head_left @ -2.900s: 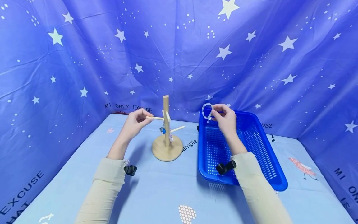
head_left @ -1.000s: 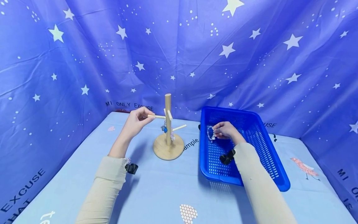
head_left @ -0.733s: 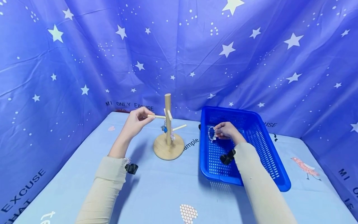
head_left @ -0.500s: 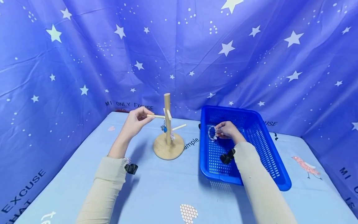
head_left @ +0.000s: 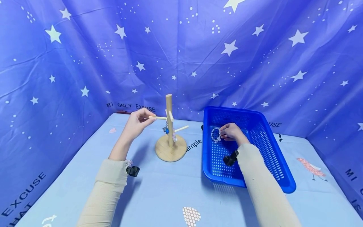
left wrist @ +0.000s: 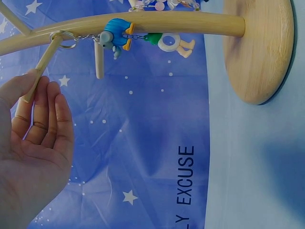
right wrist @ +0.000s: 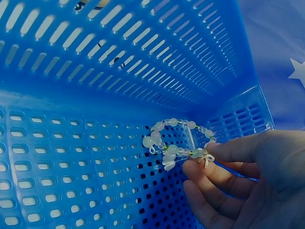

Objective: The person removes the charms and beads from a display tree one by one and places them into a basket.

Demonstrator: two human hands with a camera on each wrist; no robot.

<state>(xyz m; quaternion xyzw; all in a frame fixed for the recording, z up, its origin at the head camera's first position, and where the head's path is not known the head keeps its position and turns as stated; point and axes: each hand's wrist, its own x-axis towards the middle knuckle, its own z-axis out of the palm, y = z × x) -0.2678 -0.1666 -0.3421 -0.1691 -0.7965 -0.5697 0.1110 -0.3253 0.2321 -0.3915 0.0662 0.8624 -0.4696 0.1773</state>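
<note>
My left hand [head_left: 136,123] pinches the end of a thin peg [head_left: 160,118] on an upright wooden stand [head_left: 169,102]. On that peg, in the left wrist view, hangs a keychain [left wrist: 116,34] with a blue figure and a green-and-white one below it. A pinkish bead bracelet [left wrist: 160,6] also hangs on the stand. Low inside the blue basket [head_left: 249,111], my right hand [head_left: 232,132] pinches a bracelet [right wrist: 155,137] of pale, clear and green beads between thumb and fingers. White bow-like charms dangle from it, and its loop extends left of the fingertips.
The basket, with slotted walls, stands right of the wooden stand's round base [head_left: 164,154]. Another peg [head_left: 182,129] juts right from the post. Patterned light-blue cloth [head_left: 158,195] covers the table, and a starry blue curtain [head_left: 181,47] rises behind.
My right hand has lowered the bracelet from above the basket's back left rim down into the basket, then stayed nearly still. My left hand has kept its pinch on the peg.
</note>
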